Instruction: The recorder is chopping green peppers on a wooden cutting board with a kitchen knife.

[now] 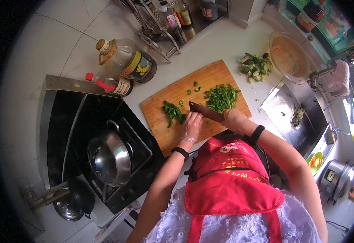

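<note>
My right hand [235, 119] grips the handle of a cleaver [207, 112], whose dark blade slants up and left over the wooden cutting board [155, 133]. My left hand [192, 125], in a clear plastic glove, has its fingers curled against the board beside the blade. Whatever lies under those fingers is hidden. Whole green peppers [171, 111] lie just left of it, one end reaching up to the hand. A pile of chopped green peppers [223, 97] sits beyond the blade on the right. A few small cut pieces [195, 83] are scattered near the board's upper middle.
A lidded steel wok [113, 161] stands on the black gas stove [73, 127] at left. Behind the board are an oil jug [131, 63] and a red-capped bottle [116, 85]. Broccoli florets [256, 66], a translucent bowl [289, 57] and a steel sink [286, 115] are at right.
</note>
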A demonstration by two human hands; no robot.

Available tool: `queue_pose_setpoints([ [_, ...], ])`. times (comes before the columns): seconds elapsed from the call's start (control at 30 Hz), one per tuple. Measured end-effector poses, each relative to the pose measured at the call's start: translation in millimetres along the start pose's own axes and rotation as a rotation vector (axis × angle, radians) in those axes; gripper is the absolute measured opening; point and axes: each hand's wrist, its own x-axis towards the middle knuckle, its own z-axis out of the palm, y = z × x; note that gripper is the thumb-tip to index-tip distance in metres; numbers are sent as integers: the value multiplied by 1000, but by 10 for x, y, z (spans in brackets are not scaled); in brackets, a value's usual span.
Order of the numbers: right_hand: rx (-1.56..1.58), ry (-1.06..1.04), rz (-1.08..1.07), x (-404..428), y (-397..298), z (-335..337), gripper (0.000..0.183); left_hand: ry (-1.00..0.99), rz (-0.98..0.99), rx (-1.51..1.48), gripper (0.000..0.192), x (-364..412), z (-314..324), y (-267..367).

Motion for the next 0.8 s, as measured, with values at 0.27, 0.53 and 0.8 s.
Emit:
queue_pose_setpoints([
  [0.27, 26, 147, -21, 152, -35, 310, 37, -23, -40, -26, 8, 30, -56, -21],
  [0.53, -4, 180, -80, -217, -16, 18, 29, 392, -673, -131, 5, 101, -702, -260],
  [0.8, -80, 142, -136, -80, 454, 268, 27, 211, -1008, -392, 21, 67, -884, -469],
])
